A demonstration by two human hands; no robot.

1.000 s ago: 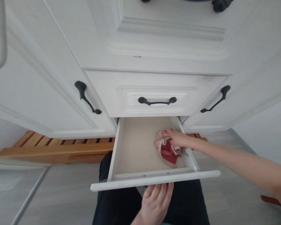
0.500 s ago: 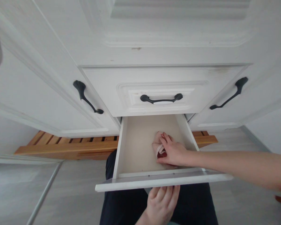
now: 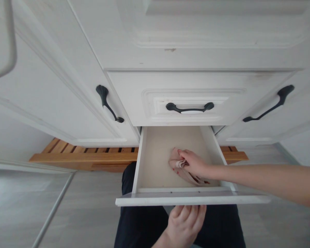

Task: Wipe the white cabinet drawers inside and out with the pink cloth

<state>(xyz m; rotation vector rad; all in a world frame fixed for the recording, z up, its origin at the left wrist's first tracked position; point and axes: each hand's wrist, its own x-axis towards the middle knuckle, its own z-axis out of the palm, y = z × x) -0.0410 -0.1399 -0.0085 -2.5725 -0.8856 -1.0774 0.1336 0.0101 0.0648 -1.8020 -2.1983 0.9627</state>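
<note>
A white drawer (image 3: 157, 144) is pulled out of the cabinet above my lap. Inside it, toward the right, lies a pale pink cloth (image 3: 180, 171) with small red marks, crumpled and partly spread. My right hand (image 3: 193, 162) reaches in from the right, its fingers closed on a bunched fold of this cloth. The cloth's lower end trails toward the drawer's front panel (image 3: 191, 200). Below that panel, my left hand (image 3: 186, 222) has its fingers curled against the panel's outer side; the fingertips and whatever they grip there are hidden.
Above is a closed drawer with a dark handle (image 3: 189, 109). Cabinet doors with a left handle (image 3: 108, 103) and a right handle (image 3: 270, 105) flank it. A slatted wooden piece (image 3: 85, 157) runs beneath the cabinet. A pale curved bar (image 3: 11, 51) shows at upper left.
My right hand has pinched up the pink cloth, which was a compact bundle under my fingers and now spreads toward the drawer front. My left hand stays at the front panel. The view has shifted slightly.
</note>
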